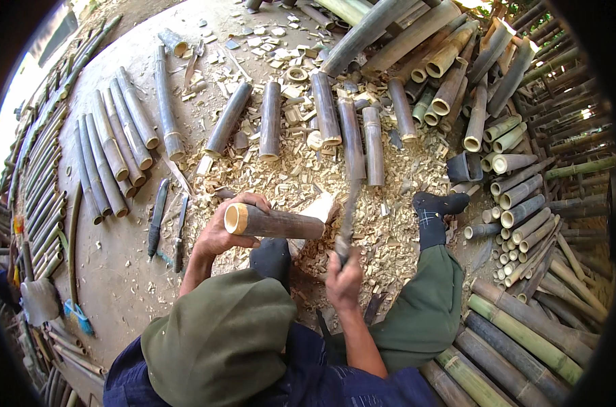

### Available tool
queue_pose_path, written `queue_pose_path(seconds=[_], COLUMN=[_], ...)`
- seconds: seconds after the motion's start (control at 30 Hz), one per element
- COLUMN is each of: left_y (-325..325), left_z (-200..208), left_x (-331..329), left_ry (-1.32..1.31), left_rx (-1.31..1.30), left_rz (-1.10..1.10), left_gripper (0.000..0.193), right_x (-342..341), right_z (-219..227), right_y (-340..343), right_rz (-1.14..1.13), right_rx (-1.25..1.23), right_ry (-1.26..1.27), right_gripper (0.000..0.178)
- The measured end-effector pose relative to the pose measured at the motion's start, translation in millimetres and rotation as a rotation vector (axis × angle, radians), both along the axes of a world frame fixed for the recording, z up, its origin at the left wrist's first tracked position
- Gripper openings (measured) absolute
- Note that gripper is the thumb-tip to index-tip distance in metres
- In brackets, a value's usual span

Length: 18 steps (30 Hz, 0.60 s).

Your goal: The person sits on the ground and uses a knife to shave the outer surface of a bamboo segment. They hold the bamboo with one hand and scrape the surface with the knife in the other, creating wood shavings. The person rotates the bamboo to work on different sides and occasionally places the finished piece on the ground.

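From where I sit, I can read no text, label, number or sign on anything in the head view. I do see thin white crossing lines on the dark sock (pixel 431 220) of the person's right foot, but I can make out no letters or figures in them.

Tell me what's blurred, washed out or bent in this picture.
Head view: the blade in the right hand looks smeared, probably by motion; the upper left edge burns out to white; the long poles near there seem bowed by the lens.
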<state>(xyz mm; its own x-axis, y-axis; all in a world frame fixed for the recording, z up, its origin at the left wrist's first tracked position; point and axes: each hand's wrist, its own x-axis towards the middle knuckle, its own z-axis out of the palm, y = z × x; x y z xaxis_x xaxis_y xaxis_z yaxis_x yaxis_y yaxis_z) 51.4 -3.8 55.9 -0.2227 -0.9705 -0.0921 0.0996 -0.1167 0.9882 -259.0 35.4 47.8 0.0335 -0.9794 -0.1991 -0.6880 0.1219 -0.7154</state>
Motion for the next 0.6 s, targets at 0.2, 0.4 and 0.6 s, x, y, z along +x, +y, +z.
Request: queue_pose_path(seconds=[0.2,0.4,0.6], left_y=[-14.3,-23.6,-131.7], left_z=[-4.1,-91.9,-57.8], left_x=[-12.6,-67.1,-94.1], left_ry=[0.113,0.259,0.041], left_rx=[0.090,0.310,0.310], left_rz=[-0.023,0.488,0.640], left_gripper=[0.081,0.080,0.078], right_x=[-32.1,-17.8,-32.0], right_z=[-86.5,-126.3,-121.9], right_y=[-15.2,-5.9,2.3], right_rz=[-0.031,-0.028,-0.136], right_rx=[0.569,0.252,0.327], right_ry=[-0.327,-0.294,-0.421], right_gripper=[0.056,0.053,0.051])
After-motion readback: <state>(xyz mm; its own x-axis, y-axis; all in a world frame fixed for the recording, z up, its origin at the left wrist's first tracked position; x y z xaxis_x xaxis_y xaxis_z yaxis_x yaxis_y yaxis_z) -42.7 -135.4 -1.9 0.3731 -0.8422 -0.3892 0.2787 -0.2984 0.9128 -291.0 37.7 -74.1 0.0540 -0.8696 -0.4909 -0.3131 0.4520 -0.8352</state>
